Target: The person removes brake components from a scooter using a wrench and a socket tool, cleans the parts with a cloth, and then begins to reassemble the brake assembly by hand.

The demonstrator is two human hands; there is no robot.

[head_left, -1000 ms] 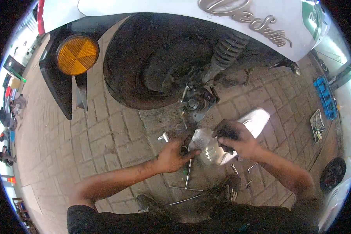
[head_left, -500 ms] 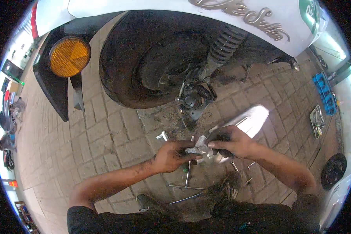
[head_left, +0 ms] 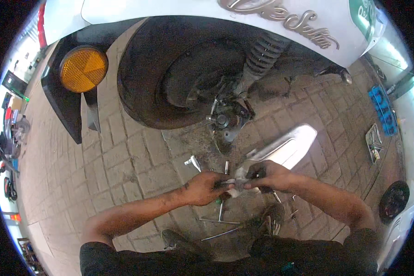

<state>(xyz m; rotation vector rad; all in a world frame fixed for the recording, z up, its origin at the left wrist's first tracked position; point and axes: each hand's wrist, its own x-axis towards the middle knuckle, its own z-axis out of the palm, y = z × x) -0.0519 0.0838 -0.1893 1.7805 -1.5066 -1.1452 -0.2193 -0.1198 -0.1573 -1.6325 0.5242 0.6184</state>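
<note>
Your left hand (head_left: pixel 205 187) grips a crumpled pale packet (head_left: pixel 239 185) | your right hand (head_left: pixel 272 177) pinches its other side

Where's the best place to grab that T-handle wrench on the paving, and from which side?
Probably best to take the T-handle wrench by its crossbar, from above on your near side. The bar lies closest to your body, uncovered, while the shaft runs away from you, partly hidden by your left hand.
</note>
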